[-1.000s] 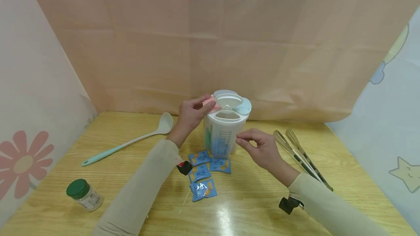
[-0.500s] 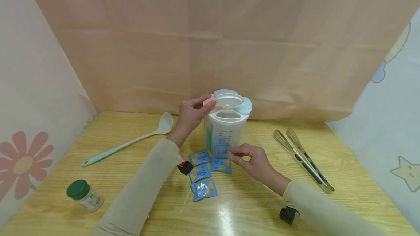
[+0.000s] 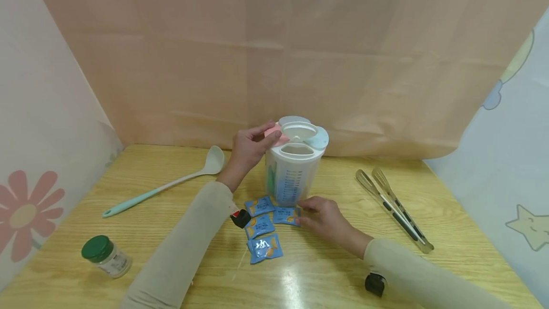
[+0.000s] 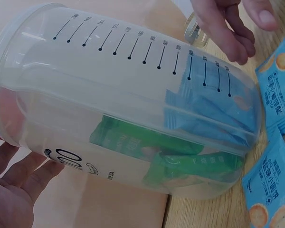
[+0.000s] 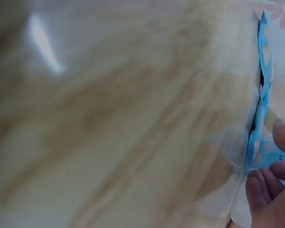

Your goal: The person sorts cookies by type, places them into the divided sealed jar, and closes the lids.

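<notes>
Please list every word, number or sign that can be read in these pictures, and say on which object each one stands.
"00": the end of a larger print, low on the clear container, partly hidden by the left hand.
Scale numbers beside the container's measuring lines: too small to read.
Print on the blue packets: characters, too blurred to read.
Label on the green-lidded jar: too small to read.

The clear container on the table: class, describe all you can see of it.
The container is a see-through plastic tub with a printed measuring scale down its side. It stands upright on the table. Its white lid has pink and pale blue flaps; one opening shows. Blue and green packets lie inside. The left hand holds its top edge; the right hand is low beside its base.
</notes>
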